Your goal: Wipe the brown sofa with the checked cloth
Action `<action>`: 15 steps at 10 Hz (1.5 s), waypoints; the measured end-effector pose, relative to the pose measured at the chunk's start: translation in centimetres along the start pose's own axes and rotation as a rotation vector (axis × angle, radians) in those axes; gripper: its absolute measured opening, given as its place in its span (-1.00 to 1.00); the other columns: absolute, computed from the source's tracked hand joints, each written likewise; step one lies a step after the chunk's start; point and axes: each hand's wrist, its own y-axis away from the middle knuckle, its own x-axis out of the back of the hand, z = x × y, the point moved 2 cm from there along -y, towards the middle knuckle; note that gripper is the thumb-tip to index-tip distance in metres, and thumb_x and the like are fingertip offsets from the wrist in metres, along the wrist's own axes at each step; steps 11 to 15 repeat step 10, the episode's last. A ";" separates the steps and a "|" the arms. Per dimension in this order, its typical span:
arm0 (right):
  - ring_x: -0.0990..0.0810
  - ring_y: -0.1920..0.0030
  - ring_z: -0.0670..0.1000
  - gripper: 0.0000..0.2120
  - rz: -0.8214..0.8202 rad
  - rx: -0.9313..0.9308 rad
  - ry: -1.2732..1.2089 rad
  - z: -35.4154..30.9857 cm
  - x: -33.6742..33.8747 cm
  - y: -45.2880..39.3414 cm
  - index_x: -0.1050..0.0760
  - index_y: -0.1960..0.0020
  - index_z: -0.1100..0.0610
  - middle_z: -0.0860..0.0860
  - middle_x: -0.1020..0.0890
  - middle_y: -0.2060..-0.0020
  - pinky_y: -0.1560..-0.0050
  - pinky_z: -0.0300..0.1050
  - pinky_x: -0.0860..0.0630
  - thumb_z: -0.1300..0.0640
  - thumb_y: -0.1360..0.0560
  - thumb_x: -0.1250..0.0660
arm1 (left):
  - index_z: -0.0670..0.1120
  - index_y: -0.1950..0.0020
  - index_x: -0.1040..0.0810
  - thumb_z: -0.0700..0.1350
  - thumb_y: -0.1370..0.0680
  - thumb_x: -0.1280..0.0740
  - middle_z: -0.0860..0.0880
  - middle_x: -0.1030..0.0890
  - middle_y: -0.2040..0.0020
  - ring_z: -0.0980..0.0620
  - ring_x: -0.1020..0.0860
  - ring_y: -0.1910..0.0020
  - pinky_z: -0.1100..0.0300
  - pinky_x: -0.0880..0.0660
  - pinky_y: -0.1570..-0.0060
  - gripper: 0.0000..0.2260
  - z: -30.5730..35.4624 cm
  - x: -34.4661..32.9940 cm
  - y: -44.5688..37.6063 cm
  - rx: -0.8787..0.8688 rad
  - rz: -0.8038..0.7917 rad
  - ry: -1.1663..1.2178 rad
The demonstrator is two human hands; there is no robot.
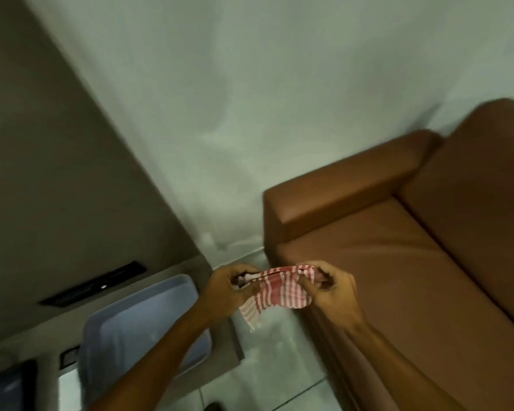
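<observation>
Before a pale wall, the left hand point(226, 287) and right hand point(334, 292) hold the checked cloth point(275, 295) stretched between closed fingers beside the brown sofa point(398, 262); it looks light and limp, best bunched in one palm.

Checked cloth point(279, 292): small, red-and-white checked, crumpled, held in the air with its upper edge stretched and bunched at both ends and a loose fringed corner hanging down at lower left; it sits just in front of the sofa's front left corner. Brown sofa point(398, 250): smooth leather-like upholstery, with a boxy armrest, flat seat cushion and back cushion at right, standing against the pale wall.
</observation>
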 end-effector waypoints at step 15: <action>-0.55 -0.59 0.19 -0.48 -0.465 -0.270 0.461 4.4 -42.6 -3.0 -0.44 -0.62 0.21 0.15 -0.54 -0.59 -0.60 0.01 -0.47 0.01 -0.73 -0.36 | 0.00 -0.54 -0.40 0.07 -0.66 -0.39 -0.09 -0.50 -0.49 -0.09 -0.54 -0.40 0.15 -0.54 -0.10 -0.53 -33.2 17.0 13.4 0.552 0.568 -0.204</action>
